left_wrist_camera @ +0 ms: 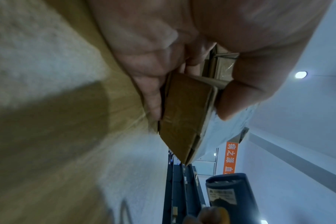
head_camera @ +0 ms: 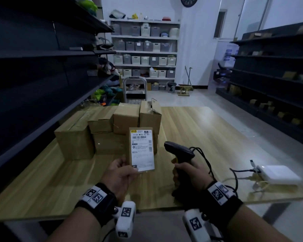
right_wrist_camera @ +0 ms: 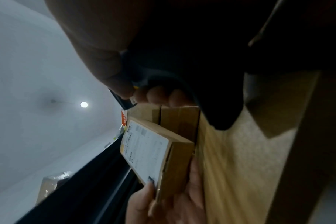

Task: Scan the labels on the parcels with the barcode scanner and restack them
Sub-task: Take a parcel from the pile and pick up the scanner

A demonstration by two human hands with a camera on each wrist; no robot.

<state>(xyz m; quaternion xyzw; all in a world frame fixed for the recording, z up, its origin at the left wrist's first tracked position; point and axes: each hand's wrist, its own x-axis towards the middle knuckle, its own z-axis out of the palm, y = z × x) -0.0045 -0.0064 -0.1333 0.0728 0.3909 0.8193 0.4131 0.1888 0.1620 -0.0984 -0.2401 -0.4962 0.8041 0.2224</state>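
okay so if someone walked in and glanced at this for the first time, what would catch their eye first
Probably the small parcel held upright at centre by the left hand, its white label facing the viewer. Beside it, the right hand grips a black scanner over the table. Behind them, plain cardboard boxes stand clustered on the table's far left.

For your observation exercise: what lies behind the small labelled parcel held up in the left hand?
Behind the small parcel, pinched in the left hand, stand stacked cardboard boxes on the wooden table. The parcel covers part of the nearest box; any labels there are hidden.
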